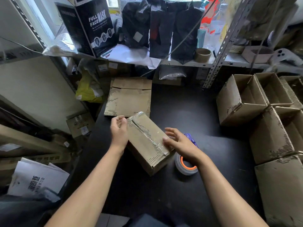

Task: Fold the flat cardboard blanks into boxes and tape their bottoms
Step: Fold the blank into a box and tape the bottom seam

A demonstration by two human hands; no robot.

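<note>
A folded cardboard box [146, 141] lies bottom-up on the black table [188, 112], a strip of clear tape running along its centre seam. My left hand [118, 130] is beside the box's far left end, fingers loosely curled, thumb touching the edge. My right hand [178, 143] rests at the box's near right end, fingers relaxed, thumb on the taped seam. A roll of tape with an orange core [186, 166] sits on the table under my right wrist. A stack of flat cardboard blanks [131, 97] lies at the far side of the table.
Several open folded boxes [255, 99] crowd the table's right side. A purple object [191, 139] peeks out behind my right hand. A shelf [180, 63] above holds black bags, a face-mask carton and a brown tape roll [202, 54]. Papers and cartons fill the left floor.
</note>
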